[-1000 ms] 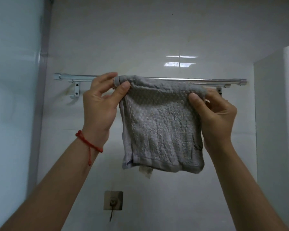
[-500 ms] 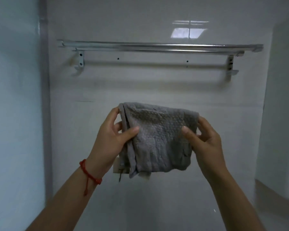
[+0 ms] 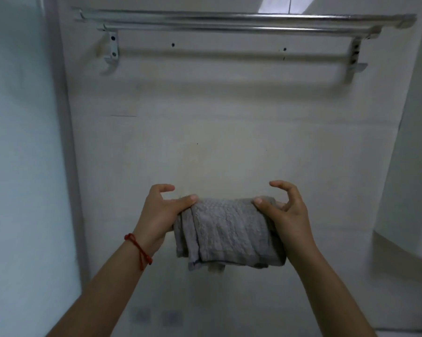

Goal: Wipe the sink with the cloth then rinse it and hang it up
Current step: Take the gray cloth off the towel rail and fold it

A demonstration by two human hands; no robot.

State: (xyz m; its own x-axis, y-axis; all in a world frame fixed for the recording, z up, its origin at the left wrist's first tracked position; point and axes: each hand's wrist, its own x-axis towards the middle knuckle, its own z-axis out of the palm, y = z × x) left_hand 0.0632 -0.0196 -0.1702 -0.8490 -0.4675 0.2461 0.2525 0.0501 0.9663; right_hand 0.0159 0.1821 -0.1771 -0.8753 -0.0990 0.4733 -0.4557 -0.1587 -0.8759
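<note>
A grey textured cloth (image 3: 227, 232), folded double, hangs between my two hands in front of the white wall. My left hand (image 3: 160, 216) pinches its upper left corner with the thumb on the front. My right hand (image 3: 286, 215) pinches the upper right corner the same way, with the index finger raised clear of the cloth. The metal towel rail (image 3: 229, 20) runs across the wall well above the cloth, bare. No sink is in view.
A frosted glass panel (image 3: 20, 166) with a grey frame stands at the left. A white wall corner (image 3: 409, 154) juts out at the right, with a low ledge below it. A red string bracelet (image 3: 138, 249) is on my left wrist.
The cloth was at the rail a second ago. Both hands have carried it down and away from the rail, which now sits bare near the top of the view.
</note>
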